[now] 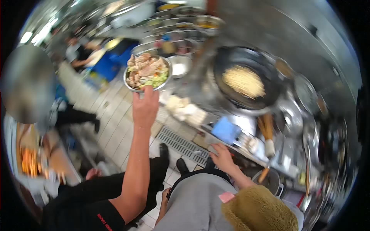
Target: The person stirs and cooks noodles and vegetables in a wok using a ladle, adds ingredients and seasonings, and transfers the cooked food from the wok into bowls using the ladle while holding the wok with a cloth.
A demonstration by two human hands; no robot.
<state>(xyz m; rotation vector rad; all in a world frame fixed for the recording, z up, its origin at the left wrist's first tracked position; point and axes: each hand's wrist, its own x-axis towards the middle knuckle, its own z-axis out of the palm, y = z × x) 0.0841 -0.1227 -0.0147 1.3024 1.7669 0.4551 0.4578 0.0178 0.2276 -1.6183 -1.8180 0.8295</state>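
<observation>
My right hand (pixel 221 158) hangs low by the edge of the steel counter, its fingers apart and nothing in them. Near it lie a folded blue cloth (pixel 226 130) and some white cloths (pixel 186 111). My left hand (pixel 166 194) hangs at my left side, partly covered by my grey clothing, so its fingers hardly show. From the left, a co-worker's hand (pixel 145 104) in a black short sleeve holds out a metal bowl (pixel 128 87) of meat pieces and chopped vegetables. A black wok (pixel 225 57) on the stove holds a heap of pale noodles (pixel 243 81).
Several seasoning containers (pixel 181 36) stand behind the bowl. A bamboo brush (pixel 266 133), a ladle (pixel 307 173) and a pot (pixel 269 181) are at the right. A floor drain grate (pixel 181 144) lies below. More people and blue bins (pixel 106 65) are at the left.
</observation>
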